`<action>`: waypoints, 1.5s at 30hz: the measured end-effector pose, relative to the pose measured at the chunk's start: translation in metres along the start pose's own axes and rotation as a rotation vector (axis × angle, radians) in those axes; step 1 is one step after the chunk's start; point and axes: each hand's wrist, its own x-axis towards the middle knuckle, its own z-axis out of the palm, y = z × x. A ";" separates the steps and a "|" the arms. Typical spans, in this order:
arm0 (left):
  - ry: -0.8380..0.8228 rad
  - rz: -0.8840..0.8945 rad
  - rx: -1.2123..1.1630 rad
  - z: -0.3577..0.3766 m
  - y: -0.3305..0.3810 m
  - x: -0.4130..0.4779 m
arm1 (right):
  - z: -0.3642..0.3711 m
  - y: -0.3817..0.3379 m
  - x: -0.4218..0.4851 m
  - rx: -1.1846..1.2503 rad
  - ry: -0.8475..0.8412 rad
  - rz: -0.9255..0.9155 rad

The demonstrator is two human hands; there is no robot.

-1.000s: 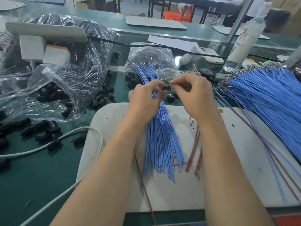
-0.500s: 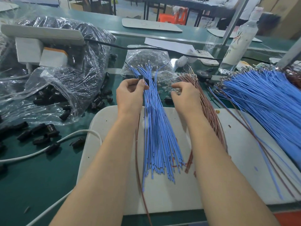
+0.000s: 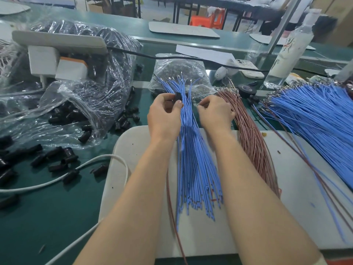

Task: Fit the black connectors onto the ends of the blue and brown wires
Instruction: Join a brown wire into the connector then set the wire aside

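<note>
My left hand pinches a small black connector at the left edge of a fan of blue wires lying on a white board. A brown wire trails back from under that hand toward me. My right hand sits with fingers curled at the far ends of the blue wires, beside a bundle of brown wires; what its fingertips hold is hidden. Loose black connectors lie on the green table at the left.
A large heap of blue wires covers the right side. Clear plastic bags of black connectors and a smaller bag stand behind. A white cable loops at the left. A plastic bottle and a phone sit at the back right.
My hands have parted: the left carried the black connector to the left, the right moved right to the wire ends. The brown wire bundle now lies uncovered on the board.
</note>
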 end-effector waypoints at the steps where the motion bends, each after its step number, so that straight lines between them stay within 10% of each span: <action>1: -0.008 0.005 0.016 0.000 0.000 0.000 | -0.006 0.003 0.000 0.104 0.002 -0.008; 13: -0.187 0.140 0.216 0.004 0.003 -0.011 | -0.036 0.015 -0.031 0.696 -0.046 -0.168; 45: -0.209 0.355 0.592 0.003 0.003 -0.013 | -0.038 0.010 -0.036 0.474 0.052 -0.259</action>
